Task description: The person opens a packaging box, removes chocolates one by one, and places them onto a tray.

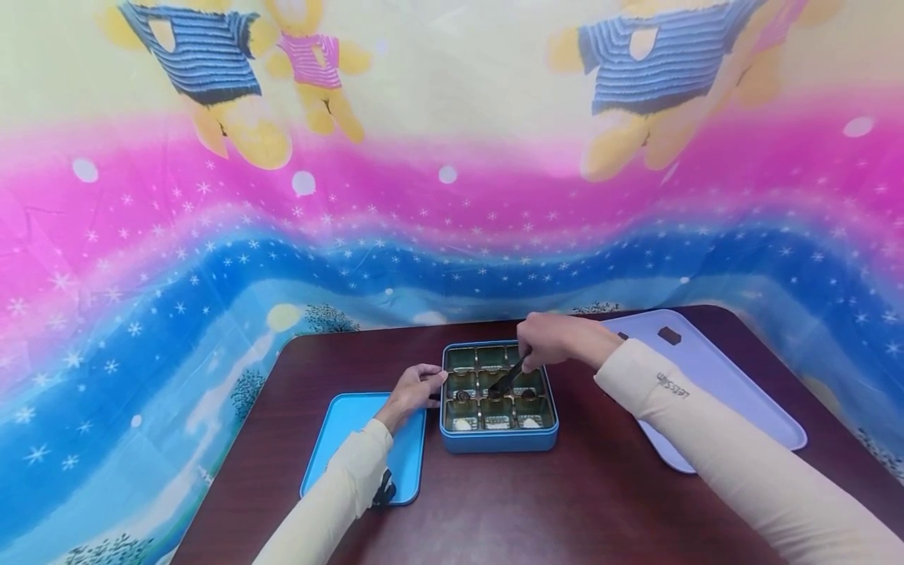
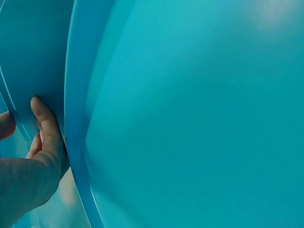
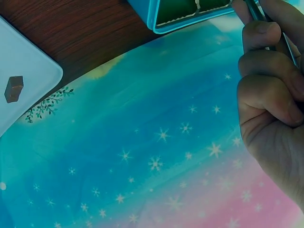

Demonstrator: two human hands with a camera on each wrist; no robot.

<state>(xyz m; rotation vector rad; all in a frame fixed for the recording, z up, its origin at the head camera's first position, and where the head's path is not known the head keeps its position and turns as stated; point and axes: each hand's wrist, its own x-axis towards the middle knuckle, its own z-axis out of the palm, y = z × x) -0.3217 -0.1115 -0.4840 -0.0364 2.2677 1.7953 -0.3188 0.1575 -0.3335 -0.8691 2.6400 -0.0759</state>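
A blue square tin (image 1: 499, 442) stands mid-table, its gold-toned insert divided into compartments. My right hand (image 1: 547, 339) grips slim black tongs (image 1: 512, 377), which slant down into the centre compartment of the middle row. Small round brown chocolates sit in that row, one at the left (image 1: 462, 395) and another at the right (image 1: 528, 395). In the right wrist view the fingers (image 3: 268, 61) curl round the tongs; their tips lie outside that view. My left hand (image 1: 417, 388) rests fingertips against the tin's left side, at the rim; its thumb lies on a blue wall in the left wrist view.
Left of the tin lies a flat light-blue lid (image 1: 346, 439), partly under the left forearm. To the right, a lilac tray (image 1: 734, 408) bears a brown block (image 1: 669, 336), with another dark piece beside the right wrist. A patterned cloth (image 1: 452, 267) hangs behind the dark table.
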